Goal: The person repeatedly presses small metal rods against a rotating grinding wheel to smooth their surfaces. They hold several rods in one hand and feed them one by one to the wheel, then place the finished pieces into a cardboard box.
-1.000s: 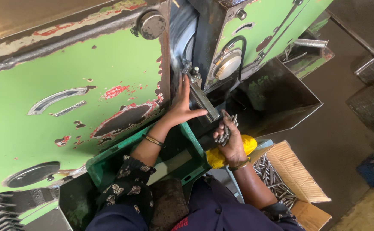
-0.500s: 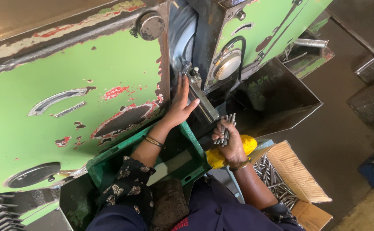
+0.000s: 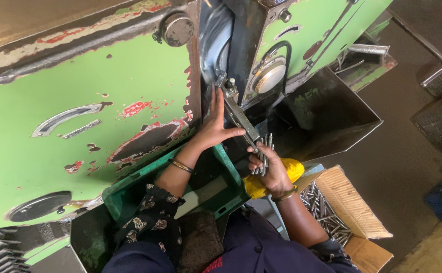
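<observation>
We see the narrow steel guide rail [image 3: 241, 119] slanting from the grey grinding wheel [image 3: 215, 45] down toward the right hand [image 3: 270, 169], which grips a bundle of thin metal rods [image 3: 263, 151] pointing up along it. The left hand [image 3: 215, 126] lies open, fingers spread, against the rail's upper end. A green plastic crate [image 3: 221, 177] crowds below; a cardboard box of rods [image 3: 350, 202] sits right.
</observation>
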### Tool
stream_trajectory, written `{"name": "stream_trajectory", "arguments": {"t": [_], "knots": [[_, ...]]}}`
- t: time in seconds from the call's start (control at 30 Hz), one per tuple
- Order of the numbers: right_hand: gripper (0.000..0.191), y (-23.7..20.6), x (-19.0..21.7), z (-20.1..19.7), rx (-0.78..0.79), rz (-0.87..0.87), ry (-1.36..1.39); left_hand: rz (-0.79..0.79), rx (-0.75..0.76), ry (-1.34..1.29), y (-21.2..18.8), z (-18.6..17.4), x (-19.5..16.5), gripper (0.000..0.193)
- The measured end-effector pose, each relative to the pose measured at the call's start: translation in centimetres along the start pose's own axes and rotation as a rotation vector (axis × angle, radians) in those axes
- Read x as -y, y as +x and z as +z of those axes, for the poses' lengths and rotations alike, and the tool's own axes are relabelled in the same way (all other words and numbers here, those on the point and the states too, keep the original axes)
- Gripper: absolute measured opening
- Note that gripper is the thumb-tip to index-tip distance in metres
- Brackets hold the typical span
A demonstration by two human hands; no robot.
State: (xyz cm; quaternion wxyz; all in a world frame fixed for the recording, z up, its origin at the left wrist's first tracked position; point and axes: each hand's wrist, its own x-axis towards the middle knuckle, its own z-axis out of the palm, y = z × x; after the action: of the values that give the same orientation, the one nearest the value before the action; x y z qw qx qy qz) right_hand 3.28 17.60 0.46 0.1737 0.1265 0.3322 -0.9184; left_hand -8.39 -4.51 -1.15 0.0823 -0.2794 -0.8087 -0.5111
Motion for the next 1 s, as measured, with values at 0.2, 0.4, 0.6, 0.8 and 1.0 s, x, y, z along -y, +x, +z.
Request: {"name": "stream_trajectory", "arguments": {"t": [0.2, 0.4, 0.6, 0.8, 1.0], "knots": [[0.017, 1.0, -0.1, -0.1, -0.154, -0.059, 0.107, -0.010, -0.048, -0.023, -0.1, 0.3, 0.8, 0.108], [0.026, 0.9, 0.1, 0.5, -0.182, -0.136, 0.111, -0.084, -0.219, 0.050, -0.5, 1.1, -0.1, 0.084], [0.032, 0.7, -0.1, 0.5, -0.230, -0.122, 0.063, -0.055, -0.018, 0.124, 0.2, 0.0, -1.0, 0.153], [0.044, 0.5, 0.1, -0.1, 0.023, -0.100, 0.108, -0.008, -0.007, 0.057, 0.2, -0.6, -0.8, 0.146], [0.031, 0.5, 0.1, 0.0, 0.011, -0.072, 0.092, -0.022, -0.051, -0.035, -0.3, -0.5, -0.3, 0.121]]}}
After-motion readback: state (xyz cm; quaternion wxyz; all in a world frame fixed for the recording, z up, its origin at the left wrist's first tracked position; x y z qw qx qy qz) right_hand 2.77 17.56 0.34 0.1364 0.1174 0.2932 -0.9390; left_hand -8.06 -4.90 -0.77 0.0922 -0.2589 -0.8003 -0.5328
